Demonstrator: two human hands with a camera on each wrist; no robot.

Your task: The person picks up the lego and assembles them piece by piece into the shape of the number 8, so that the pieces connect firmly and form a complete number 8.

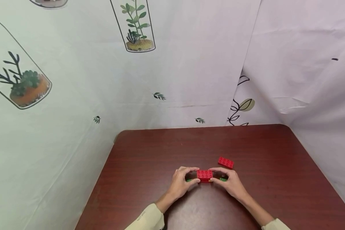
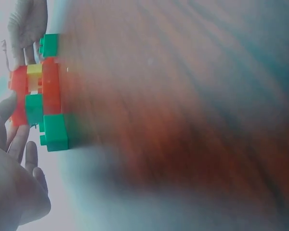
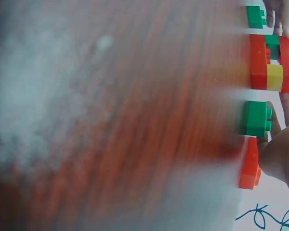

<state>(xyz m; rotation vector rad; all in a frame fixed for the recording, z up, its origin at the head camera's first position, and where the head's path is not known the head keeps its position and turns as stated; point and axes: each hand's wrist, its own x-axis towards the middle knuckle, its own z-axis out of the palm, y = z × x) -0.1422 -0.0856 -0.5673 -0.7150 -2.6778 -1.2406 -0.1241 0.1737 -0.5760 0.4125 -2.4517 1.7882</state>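
A red eight-stud toy building brick (image 1: 204, 174) forms the top of a small stack. My left hand (image 1: 179, 182) pinches its left end between thumb and fingers, and my right hand (image 1: 231, 183) pinches the right end the same way. Under it, the left wrist view shows a small green brick (image 2: 33, 109) and a small yellow brick (image 2: 34, 72) side by side, above a lower red brick (image 2: 51, 86) on the table. Loose green bricks stand at either side of the stack, one near the left hand (image 2: 56, 132) and one by the right hand (image 3: 257, 118).
Behind the right hand lies another red brick (image 1: 226, 162), studs up. The dark reddish-brown table (image 1: 149, 153) has rounded far corners. Pale sheets printed with plants (image 1: 175, 73) hang behind it and along its sides.
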